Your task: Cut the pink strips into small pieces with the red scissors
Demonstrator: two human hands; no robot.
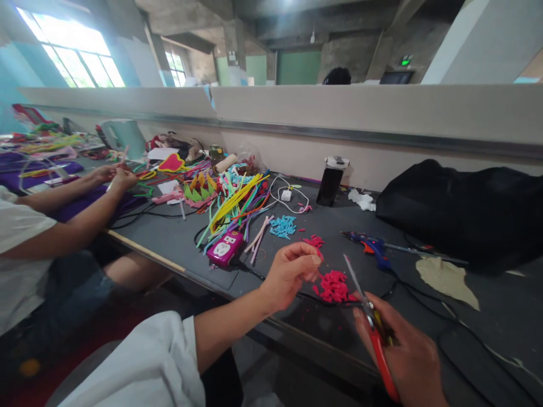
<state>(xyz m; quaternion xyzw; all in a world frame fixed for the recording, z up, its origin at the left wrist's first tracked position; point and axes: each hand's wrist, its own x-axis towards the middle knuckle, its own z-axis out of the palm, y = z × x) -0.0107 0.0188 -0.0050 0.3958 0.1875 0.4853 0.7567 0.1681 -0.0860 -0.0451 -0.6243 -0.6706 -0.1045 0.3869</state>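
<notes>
My left hand [292, 274] is closed in a pinch above the table's near edge. A bit of red at its fingertips looks like a small red piece, mostly hidden by the fingers. In my right hand [403, 350] is a pair of scissors [373, 328] with red handles, blades pointing up and away. Between the hands lies a pile of short red cut pieces [334, 286]. Beyond my left hand are a smaller cluster of red pieces [314, 241] and a heap of short blue pieces [283, 226].
A purple power socket [226, 247] sits left of my hand, before a bundle of coloured pipe cleaners [237, 206]. A blue glue gun [379, 254], dark tumbler [331, 183] and black bag [462, 209] stand right. Cables cross the table. At left, another person's hands [121, 175] work.
</notes>
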